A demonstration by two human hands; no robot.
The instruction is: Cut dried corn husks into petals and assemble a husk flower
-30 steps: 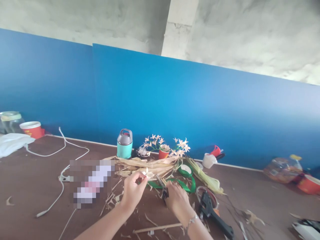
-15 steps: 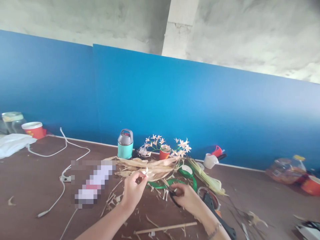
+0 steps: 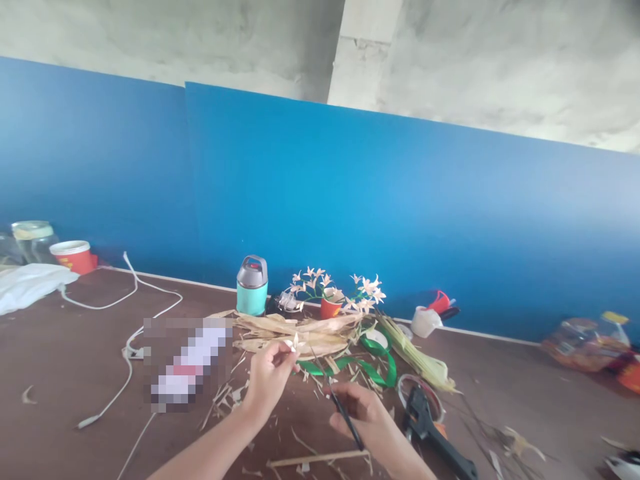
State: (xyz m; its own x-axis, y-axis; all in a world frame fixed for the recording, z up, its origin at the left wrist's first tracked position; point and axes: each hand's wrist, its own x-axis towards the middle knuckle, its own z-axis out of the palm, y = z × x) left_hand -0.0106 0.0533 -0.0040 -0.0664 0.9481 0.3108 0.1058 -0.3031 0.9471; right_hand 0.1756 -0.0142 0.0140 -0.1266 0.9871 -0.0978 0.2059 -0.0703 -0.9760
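Note:
Pinched between the thumb and fingers of my left hand is a small pale flower with pointed petals. My right hand holds black-handled scissors, seen nearly edge-on, with the blades pointing up and left toward the flower. The blades look apart from the petals. Behind my hands lie dry corn husks. A green ribbon loops across the table beside its white-centred spool. Husk scraps are scattered around both hands.
Finished-looking pale flowers stand around a red paper cup at the back. A turquoise flask is left of them. A black glue gun lies right of my right hand. White cables cross the left side.
My right hand has turned and dropped slightly, so the scissors now show edge-on with their handles lower. My left hand keeps its pinch on the flower. The view has shifted a little.

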